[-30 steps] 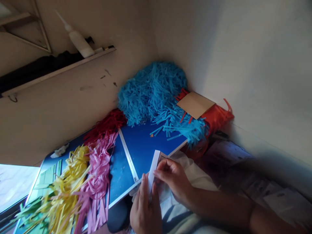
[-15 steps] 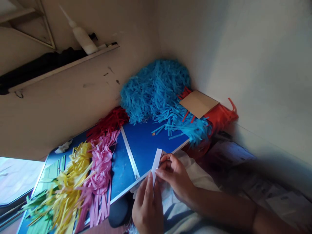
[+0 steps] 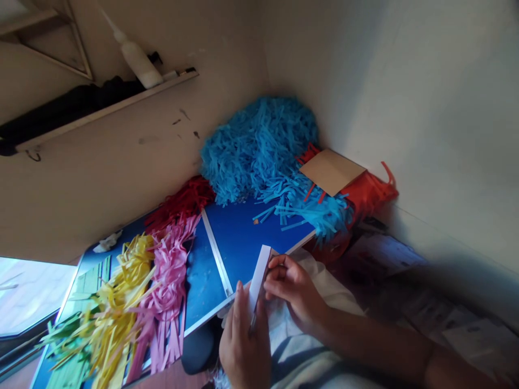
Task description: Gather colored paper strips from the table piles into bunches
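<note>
A narrow white strip, apparently folded paper or card [image 3: 259, 273], stands tilted above my lap near the table's front edge. My left hand [image 3: 245, 343] grips its lower end between thumb and fingers. Against the strip's right edge, my right hand [image 3: 298, 289] has its fingers curled and closed, seemingly pinching a small flap there. The fingertips partly hide what they hold.
A blue table [image 3: 259, 221] carries a large blue shredded-paper heap [image 3: 259, 146] and bundles of pink [image 3: 168, 283], yellow [image 3: 117, 308], green [image 3: 71, 351] and dark red [image 3: 182, 202] strips. Brown card [image 3: 332, 172] lies over orange-red strips [image 3: 371, 192]. A shelf [image 3: 109, 111] holds a white bottle [image 3: 140, 65].
My left index finger has shifted from the strip's face to its left side. My right thumb has moved slightly right, off the face. The strip tilts a little more.
</note>
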A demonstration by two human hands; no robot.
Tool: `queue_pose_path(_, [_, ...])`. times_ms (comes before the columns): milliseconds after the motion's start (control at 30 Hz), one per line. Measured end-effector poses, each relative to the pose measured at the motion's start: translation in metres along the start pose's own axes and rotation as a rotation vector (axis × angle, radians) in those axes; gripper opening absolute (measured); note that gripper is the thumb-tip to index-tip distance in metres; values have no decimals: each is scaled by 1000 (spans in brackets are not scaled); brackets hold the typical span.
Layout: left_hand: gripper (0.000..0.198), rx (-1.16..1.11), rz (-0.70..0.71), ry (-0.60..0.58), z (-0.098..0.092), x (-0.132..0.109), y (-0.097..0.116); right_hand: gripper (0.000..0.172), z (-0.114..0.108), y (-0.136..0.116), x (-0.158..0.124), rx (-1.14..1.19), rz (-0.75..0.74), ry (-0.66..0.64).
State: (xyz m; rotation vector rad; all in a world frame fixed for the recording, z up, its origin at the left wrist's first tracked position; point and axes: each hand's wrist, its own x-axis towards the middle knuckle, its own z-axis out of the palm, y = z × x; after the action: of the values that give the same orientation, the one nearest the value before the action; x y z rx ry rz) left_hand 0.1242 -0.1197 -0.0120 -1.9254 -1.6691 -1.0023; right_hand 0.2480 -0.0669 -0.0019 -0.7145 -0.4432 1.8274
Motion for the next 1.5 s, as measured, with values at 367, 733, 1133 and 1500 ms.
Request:
queue_pose_path(367, [29, -12, 36, -7, -1, -1, 4, 48, 6, -3, -1, -119, -35, 60])
queue_pose_path(733, [34, -122, 31, -57, -2, 0, 2, 44, 6, -7, 0, -196, -41, 43])
queue_pose_path(1133, [28, -205, -22, -149, -10, 13, -4, 40, -28, 1, 23, -532, -150, -11])
queue_pose_path(1500, [25, -15, 167, -313, -27, 28, -49, 33, -49, -34, 31, -977, -486, -336])
